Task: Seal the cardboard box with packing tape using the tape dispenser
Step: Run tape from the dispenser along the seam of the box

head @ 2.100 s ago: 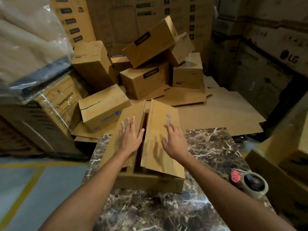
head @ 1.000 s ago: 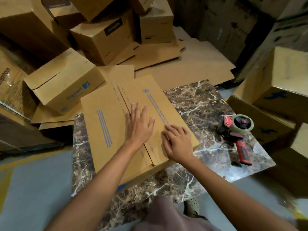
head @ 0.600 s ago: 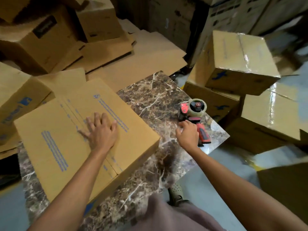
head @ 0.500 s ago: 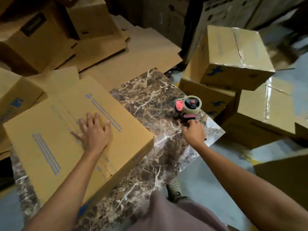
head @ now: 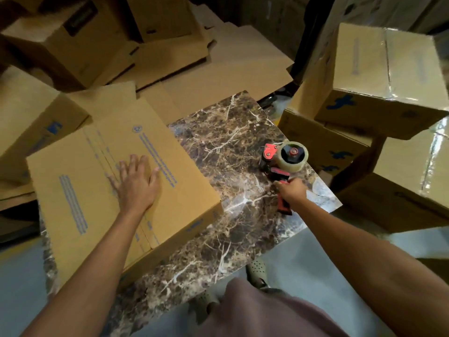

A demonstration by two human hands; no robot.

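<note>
Right hand is wrapped around the red handle of the tape dispenser, fingers curled over it, so that's a proper grip, and the bottom end of the handle pokes out below the fist. The dispenser sits on the marble table with its clear tape roll just past the knuckles, away from the person, and the red front piece is on the roll's left. The other side is the left hand, which isn't gripping anything. It lies flat with fingers spread and the palm pressing on top of the cardboard box, right about where the two top flaps meet. The box is well to the left of the dispenser grip, with a bare strip of marble between them. It has blue print lines on the flaps, and its near corner sits close to the table's front edge. To the right of the dispenser hand is a stack of taped boxes, shiny tape on top. Beyond both hands there's flattened cardboard and more boxes piled up. Below the grip, near the table edge, you can see a perforated shoe on the grey floor.
</note>
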